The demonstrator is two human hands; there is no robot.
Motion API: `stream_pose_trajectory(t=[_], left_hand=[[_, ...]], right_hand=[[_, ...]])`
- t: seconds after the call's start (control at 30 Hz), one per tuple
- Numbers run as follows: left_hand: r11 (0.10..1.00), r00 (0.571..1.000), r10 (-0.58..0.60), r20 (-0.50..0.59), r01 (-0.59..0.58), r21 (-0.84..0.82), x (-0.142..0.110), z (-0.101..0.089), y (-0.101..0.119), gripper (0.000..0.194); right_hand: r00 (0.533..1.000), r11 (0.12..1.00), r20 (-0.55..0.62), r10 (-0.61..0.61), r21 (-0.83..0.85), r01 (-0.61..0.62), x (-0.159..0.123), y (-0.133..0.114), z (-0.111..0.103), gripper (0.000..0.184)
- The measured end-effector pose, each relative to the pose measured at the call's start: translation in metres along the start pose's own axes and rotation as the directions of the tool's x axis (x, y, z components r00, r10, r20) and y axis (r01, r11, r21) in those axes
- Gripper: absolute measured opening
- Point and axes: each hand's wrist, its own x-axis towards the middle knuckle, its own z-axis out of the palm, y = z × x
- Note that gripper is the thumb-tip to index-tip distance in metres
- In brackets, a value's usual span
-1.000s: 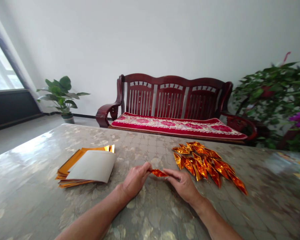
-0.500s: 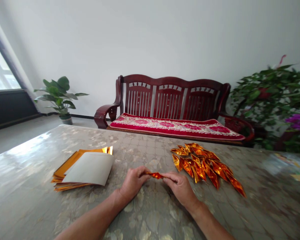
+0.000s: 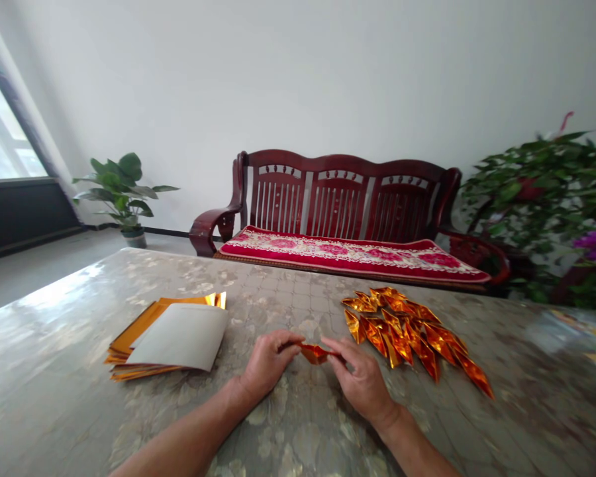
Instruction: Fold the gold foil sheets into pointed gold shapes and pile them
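Note:
Between my two hands, just above the table [image 3: 288, 411], is a small folded piece of shiny orange foil paper [image 3: 314, 354] with pointed ends. My left hand [image 3: 269, 361] pinches its left end between thumb and fingers. At the other end, my right hand [image 3: 360, 374] grips the tip, its index finger lifted along the top. To the right lies a pile of folded foil ingots [image 3: 402, 331] in the same orange-gold. On the left sits a stack of foil paper sheets [image 3: 142, 328], with a sheet showing its pale back [image 3: 181, 334] on top.
A clear plastic bag [image 3: 571, 329] lies at the table's right side. Beyond the far edge stands a dark red wooden bench [image 3: 338, 192] with a red floral seat cover [image 3: 342, 250]. Potted plants flank it, one at the left [image 3: 132, 192], a larger one at the right [image 3: 541, 179].
The folded foil piece now looks wider in the middle and more of it shows. My right index finger has lifted a little from it. The view has shifted slightly.

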Motion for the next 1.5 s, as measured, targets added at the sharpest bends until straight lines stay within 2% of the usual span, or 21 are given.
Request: stream_pose_trajectory(t=[0.13, 0.27, 0.47, 0.7, 1.0, 1.13, 1.33, 1.5], left_hand=[[0.980, 0.976, 0.200, 0.087, -0.199, -0.017, 0.000, -0.007, 0.004, 0.014], [0.956, 0.931, 0.295, 0.214, -0.285, -0.074, 0.001, -0.012, 0.007, 0.017], [0.950, 0.889, 0.311, 0.336, -0.295, -0.098, 0.002, -0.012, 0.007, 0.017], [0.950, 0.887, 0.299, 0.352, -0.310, -0.026, 0.000, -0.009, 0.001, 0.020], [0.906, 0.883, 0.333, 0.331, -0.397, 0.147, -0.001, -0.007, 0.001, 0.021], [0.881, 0.867, 0.343, 0.360, -0.430, 0.197, -0.001, -0.007, 0.003, 0.021], [0.843, 0.838, 0.362, 0.409, -0.481, 0.239, -0.002, -0.008, 0.005, 0.021], [0.846, 0.829, 0.369, 0.421, -0.487, 0.217, -0.002, -0.010, 0.008, 0.024]], right_hand=[[0.999, 1.000, 0.033, -0.019, 0.004, 0.019, 0.000, 0.004, -0.002, 0.025], [0.997, 1.000, 0.071, -0.028, 0.015, 0.027, -0.002, 0.008, -0.002, 0.025], [0.989, 0.998, 0.134, -0.062, 0.029, 0.059, -0.004, 0.011, -0.004, 0.027], [0.975, 0.994, 0.199, -0.103, -0.026, 0.110, -0.004, 0.012, -0.009, 0.034], [0.945, 0.975, 0.288, -0.156, -0.108, 0.194, 0.003, 0.002, -0.020, 0.029], [0.936, 0.965, 0.325, -0.136, -0.171, 0.199, 0.004, -0.002, -0.021, 0.028], [0.925, 0.968, 0.374, -0.060, -0.203, 0.144, 0.003, -0.005, -0.021, 0.033], [0.902, 0.948, 0.432, -0.017, -0.280, 0.152, 0.004, -0.010, -0.022, 0.039]])
